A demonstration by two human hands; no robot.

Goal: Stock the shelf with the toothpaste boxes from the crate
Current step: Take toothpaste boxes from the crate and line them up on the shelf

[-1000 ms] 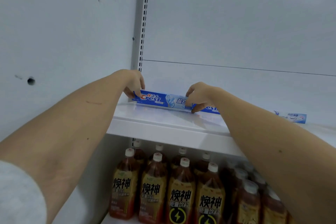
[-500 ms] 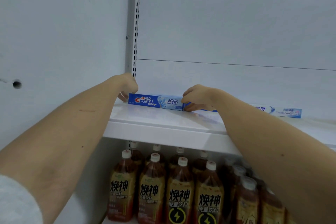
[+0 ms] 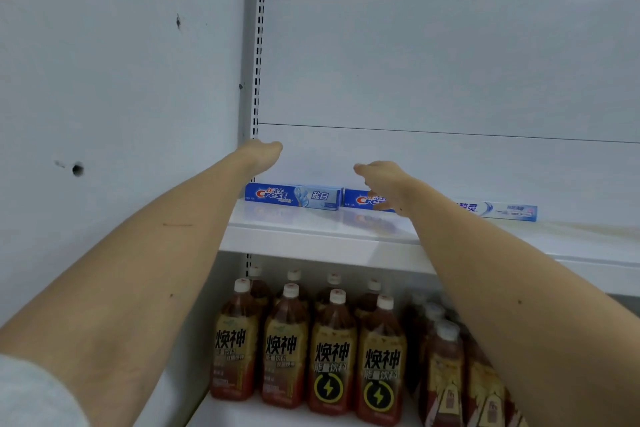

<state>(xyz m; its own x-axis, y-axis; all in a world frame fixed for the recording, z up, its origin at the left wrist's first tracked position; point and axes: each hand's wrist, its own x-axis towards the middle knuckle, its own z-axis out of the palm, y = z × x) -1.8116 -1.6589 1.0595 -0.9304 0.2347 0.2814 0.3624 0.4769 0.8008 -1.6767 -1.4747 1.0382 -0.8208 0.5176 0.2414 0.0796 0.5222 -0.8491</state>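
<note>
Blue Crest toothpaste boxes point(image 3: 294, 196) are stood end to end at the back of the white shelf point(image 3: 311, 239), labels outward for display, while the left hand point(image 3: 263, 152) and right hand point(image 3: 379, 180) are held above them, fingers relaxed, gripping nothing.

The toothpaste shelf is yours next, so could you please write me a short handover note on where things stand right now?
Left hand: raised above the left Crest box, holding nothing; fingers are out of sight, so its grip is unclear.
Right hand: open, fingers extended, in front of the second Crest box.
On the upper shelf: two blue Crest boxes end to end at the back wall, with a white and blue box further right.
Done: three boxes shelved.
Left: the crate is out of view, so check it for more boxes. Drink bottles fill the shelf below.
</note>
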